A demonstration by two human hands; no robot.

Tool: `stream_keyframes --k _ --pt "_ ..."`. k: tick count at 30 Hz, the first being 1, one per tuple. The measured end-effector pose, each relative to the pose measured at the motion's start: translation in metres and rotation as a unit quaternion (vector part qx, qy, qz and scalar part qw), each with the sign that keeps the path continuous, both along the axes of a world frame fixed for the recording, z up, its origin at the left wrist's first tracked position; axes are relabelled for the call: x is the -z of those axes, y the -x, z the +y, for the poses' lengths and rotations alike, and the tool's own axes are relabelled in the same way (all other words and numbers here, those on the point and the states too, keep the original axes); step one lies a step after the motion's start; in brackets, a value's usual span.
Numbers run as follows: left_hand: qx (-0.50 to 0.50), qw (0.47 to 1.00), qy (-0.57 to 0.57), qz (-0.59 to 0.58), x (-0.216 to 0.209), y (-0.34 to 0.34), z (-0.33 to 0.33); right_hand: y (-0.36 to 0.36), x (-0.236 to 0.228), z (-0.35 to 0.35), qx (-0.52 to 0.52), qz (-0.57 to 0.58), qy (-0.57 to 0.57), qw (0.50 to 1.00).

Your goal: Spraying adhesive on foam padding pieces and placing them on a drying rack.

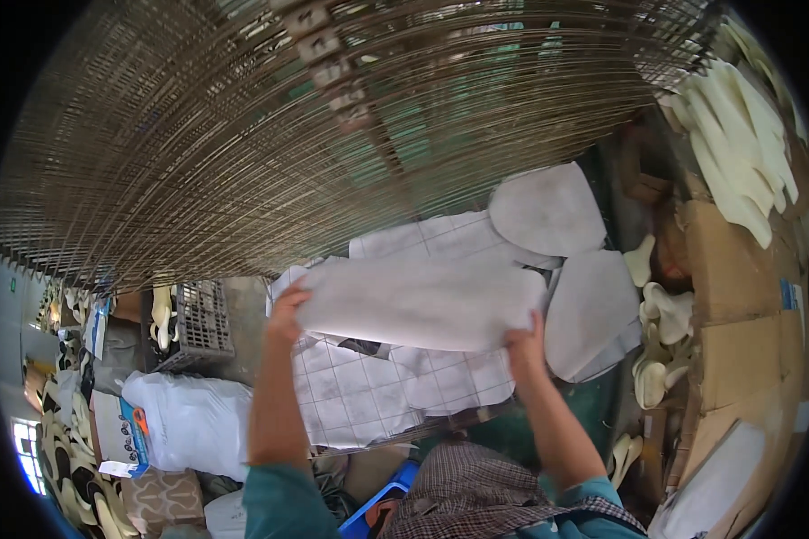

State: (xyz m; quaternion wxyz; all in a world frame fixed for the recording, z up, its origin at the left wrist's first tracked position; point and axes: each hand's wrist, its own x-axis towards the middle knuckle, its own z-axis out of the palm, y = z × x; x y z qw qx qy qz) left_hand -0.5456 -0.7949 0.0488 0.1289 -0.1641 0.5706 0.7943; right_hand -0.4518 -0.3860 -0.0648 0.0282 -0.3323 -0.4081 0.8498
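Between my two hands stretches a long white sheet piece (413, 301), soft-looking and rounded at its right end. My left hand (287, 311) is closed on its left end, and my right hand (524, 347) grips its lower right edge. Beneath it lies a wire mesh rack (355, 395), with more white pieces showing through its grid. On the rack's right side rest a rounded white piece (548, 211) and another pale piece (593, 314). Above and beyond my hands, a stack of wire racks (216, 153) is raised at a slant.
Cardboard boxes (737, 269) stand at the right, with cream-coloured shaped pieces (737, 135) on top and others beside them. At the left are a grey plastic crate (205, 319), a white plastic bag (193, 422) and piled shaped pieces. A blue container (382, 503) sits near my body.
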Motion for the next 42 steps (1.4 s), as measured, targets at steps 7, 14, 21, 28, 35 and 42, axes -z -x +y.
stream_keyframes --k 7,14,21,28,35,42 --pt "-0.336 0.838 0.429 -0.033 -0.005 -0.089 -0.246 -0.016 0.012 -0.209 -0.375 0.02 0.078 0.924" --pt "-0.278 0.912 0.248 -0.172 0.133 -0.12 -0.158 -0.07 0.07 -0.023 -0.326 -0.078 -0.022 0.942" --pt "-0.163 0.84 0.493 -0.155 0.266 -0.096 -0.075 -0.244 0.053 0.27 -0.14 -0.098 -0.285 0.943" --pt "-0.326 0.754 0.557 -0.125 0.326 -0.109 -0.209 -0.352 0.164 0.287 -0.123 -0.314 0.092 0.937" --pt "-0.433 0.83 0.334 -0.11 0.249 -0.259 -0.169 -0.213 0.136 0.05 -0.522 -0.194 -0.233 0.797" --pt "-0.666 0.685 0.196 -0.22 0.163 -0.484 -0.173 -0.133 0.138 -0.001 -0.569 0.004 -0.285 0.771"
